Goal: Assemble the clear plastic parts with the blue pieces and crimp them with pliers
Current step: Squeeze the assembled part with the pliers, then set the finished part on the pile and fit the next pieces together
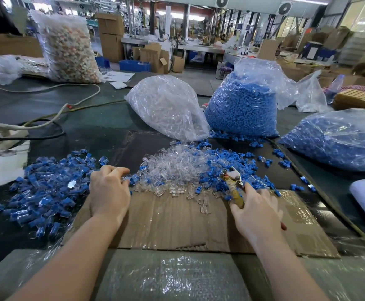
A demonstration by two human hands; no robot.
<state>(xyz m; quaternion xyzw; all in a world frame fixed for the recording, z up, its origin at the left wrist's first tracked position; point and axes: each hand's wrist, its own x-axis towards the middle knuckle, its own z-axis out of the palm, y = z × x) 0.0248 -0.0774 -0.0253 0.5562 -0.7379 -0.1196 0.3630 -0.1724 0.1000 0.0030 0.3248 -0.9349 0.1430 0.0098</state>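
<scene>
Two hands apart, the loose parts between and just ahead.
Left hand (108, 190) pinches a blue-and-clear piece (131, 180); right hand (256, 210) grips the pliers (233, 181), nose pointing away over the clear pile (177, 164).

No legible text or labels

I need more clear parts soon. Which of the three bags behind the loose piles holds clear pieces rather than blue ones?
The leftmost bag, lying slumped on its side; the other two bags are full of blue pieces.
</scene>
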